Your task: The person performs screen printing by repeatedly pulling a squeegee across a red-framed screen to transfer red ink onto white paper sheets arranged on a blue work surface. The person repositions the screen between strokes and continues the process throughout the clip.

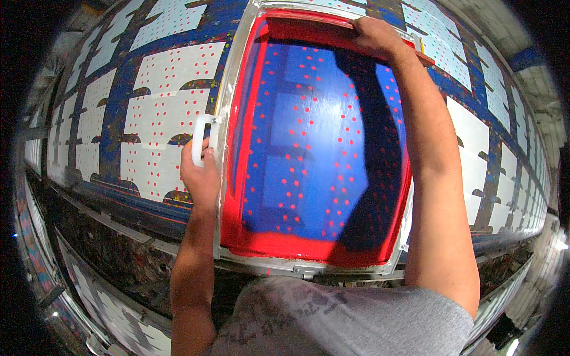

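**Red ink pooled, squeegee at the far edge of the screen**

A printing screen [314, 148] — blue mesh in a pale metal frame, rimmed with red ink — lies flat on a long printing table [119, 196], over one of the white fabric panels laid in rows. The person's right hand [374, 35] is closed over a red-smeared squeegee [309, 26] at the screen's far end, fingers wrapped over its top edge. The left hand [200, 175] grips a white handle [198, 139] fixed to the frame's left side, fingers curled tight around it. Red dots show through the mesh, matching the dotted pattern on the printed panels [172, 77] to the left.

The risks, judged from this pose: a thick band of ink sits along the near edge [285, 243], and a tilt of the frame could send it over the rim onto the grey shirt [344, 320] or the cloth below. One-handed pressure on the squeegee may fall unevenly — leaving faint dots on one side. If the left hand slackens, the frame could shift and blur the pattern.
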`<state>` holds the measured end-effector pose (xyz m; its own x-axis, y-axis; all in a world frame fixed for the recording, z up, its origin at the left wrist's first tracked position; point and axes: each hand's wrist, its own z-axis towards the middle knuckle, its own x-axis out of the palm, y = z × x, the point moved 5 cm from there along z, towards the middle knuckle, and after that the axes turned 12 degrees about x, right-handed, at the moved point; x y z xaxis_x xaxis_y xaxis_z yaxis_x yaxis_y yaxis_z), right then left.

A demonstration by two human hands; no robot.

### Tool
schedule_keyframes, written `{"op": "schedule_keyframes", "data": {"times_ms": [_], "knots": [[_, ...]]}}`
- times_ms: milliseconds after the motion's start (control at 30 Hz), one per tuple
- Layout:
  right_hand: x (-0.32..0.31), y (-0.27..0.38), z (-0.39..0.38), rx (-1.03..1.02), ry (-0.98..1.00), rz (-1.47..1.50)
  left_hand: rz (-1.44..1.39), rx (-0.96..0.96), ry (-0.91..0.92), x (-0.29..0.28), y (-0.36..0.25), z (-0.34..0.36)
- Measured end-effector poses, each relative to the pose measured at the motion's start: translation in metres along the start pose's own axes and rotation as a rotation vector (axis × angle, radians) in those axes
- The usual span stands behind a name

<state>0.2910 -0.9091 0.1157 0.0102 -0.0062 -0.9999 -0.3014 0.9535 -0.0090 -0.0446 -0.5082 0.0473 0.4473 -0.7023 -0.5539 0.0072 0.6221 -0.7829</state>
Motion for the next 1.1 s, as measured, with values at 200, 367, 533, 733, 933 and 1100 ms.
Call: {"op": "schedule_keyframes", "data": {"times_ms": [200,367,533,733,933,1100], "knots": [[-0.003,0.033,-0.056,-0.011,0.095,-0.023,-0.005,0.049,0.004,0.001,0.008,0.003],[-0.008,0.072,-0.138,0.019,0.111,0.029,0.020,0.054,-0.008,0.001,0.016,0.002],[-0.010,0.120,-0.233,0.003,0.138,0.021,0.040,0.034,0.008,0.000,0.017,0.004],[-0.011,0.177,-0.345,0.054,0.159,0.069,-0.035,0.069,-0.024,0.002,0.018,0.006],[-0.016,0.226,-0.439,0.120,0.176,0.105,-0.037,0.157,-0.104,-0.004,0.010,0.009],[-0.022,0.248,-0.486,0.073,0.004,0.107,-0.148,0.475,-0.140,-0.067,-0.079,-0.018]]}}
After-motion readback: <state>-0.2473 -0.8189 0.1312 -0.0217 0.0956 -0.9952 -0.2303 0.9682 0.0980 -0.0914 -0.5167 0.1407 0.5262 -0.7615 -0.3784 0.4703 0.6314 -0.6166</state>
